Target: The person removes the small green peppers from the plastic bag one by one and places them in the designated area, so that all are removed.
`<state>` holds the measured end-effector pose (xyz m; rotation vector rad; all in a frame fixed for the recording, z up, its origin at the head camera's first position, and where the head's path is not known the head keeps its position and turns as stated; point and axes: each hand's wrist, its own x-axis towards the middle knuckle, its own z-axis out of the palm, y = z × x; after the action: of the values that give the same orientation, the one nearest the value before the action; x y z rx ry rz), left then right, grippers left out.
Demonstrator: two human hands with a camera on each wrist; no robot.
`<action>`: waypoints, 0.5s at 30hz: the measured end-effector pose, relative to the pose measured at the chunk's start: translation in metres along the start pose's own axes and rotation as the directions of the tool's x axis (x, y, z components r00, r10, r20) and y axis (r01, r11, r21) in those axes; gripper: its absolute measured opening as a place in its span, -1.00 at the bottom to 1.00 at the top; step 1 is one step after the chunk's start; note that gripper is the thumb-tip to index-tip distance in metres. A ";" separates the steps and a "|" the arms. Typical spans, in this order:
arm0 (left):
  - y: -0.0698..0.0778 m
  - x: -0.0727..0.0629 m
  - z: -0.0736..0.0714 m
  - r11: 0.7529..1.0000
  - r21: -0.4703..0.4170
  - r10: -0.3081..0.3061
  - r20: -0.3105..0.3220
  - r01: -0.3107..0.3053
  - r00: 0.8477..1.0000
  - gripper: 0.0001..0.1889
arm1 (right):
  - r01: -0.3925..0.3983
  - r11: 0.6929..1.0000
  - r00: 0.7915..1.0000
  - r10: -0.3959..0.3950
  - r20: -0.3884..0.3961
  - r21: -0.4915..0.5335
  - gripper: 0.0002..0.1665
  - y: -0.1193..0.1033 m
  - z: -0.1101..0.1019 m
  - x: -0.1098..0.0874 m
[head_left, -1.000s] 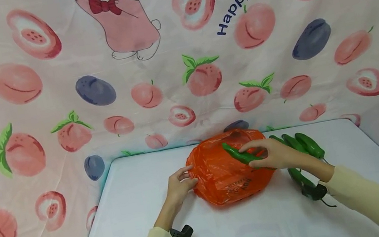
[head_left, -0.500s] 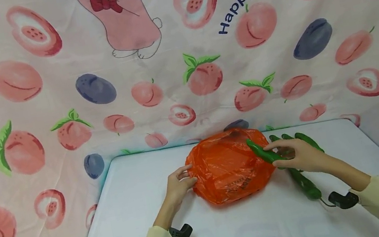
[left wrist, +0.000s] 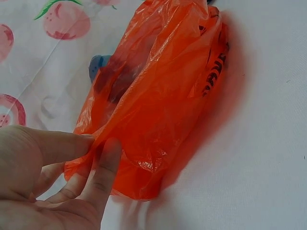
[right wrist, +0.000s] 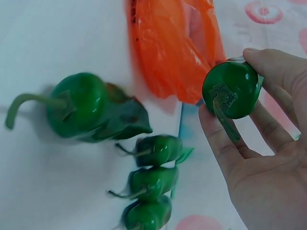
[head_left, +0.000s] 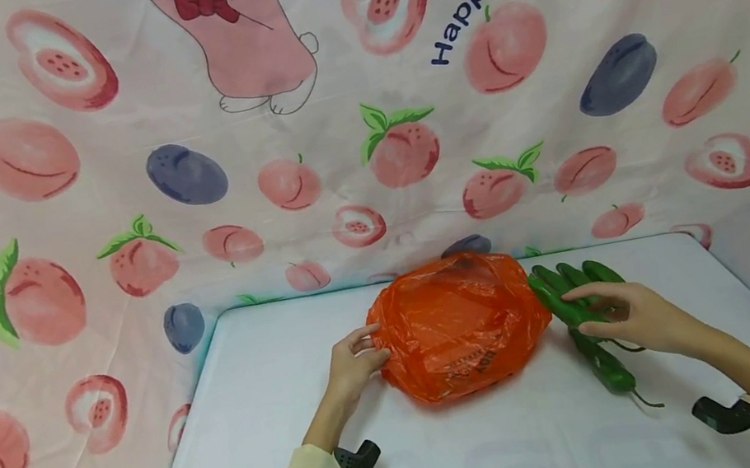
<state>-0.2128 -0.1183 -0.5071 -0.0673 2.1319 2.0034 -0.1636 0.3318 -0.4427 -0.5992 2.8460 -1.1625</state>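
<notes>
An orange plastic bag (head_left: pixel 463 327) with dark print lies at the middle of the white table. My left hand (head_left: pixel 353 367) pinches the bag's left edge between thumb and fingers, as the left wrist view confirms. To the right of the bag, my right hand (head_left: pixel 634 318) holds a long green pepper (right wrist: pixel 229 93) between thumb and fingers, its stem end facing the right wrist camera. Another green pepper (head_left: pixel 608 368) lies on the table, in front of the held one. Behind them, three green peppers (right wrist: pixel 151 184) lie side by side, partly hidden in the head view.
The white table (head_left: pixel 272 336) ends at the back against a hanging cloth (head_left: pixel 315 236) printed with peaches and plums. A dark wrist camera (head_left: pixel 358 458) sits at my left wrist, and another wrist camera (head_left: pixel 727 414) at my right.
My right hand has moved right with the pepper, from over the bag to beside its right edge, near the other peppers. My left hand stays at the bag's left edge.
</notes>
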 end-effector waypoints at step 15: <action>-0.002 0.001 0.000 1.000 0.008 0.000 0.001 0.000 1.000 -0.50 | -0.124 0.992 0.992 0.125 -0.032 0.035 -0.39 0.022 -0.004 -0.026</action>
<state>-0.2133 -0.1188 -0.5096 -0.0648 2.1384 1.9946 -0.1476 0.3581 -0.4582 -0.3973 2.8385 -1.2076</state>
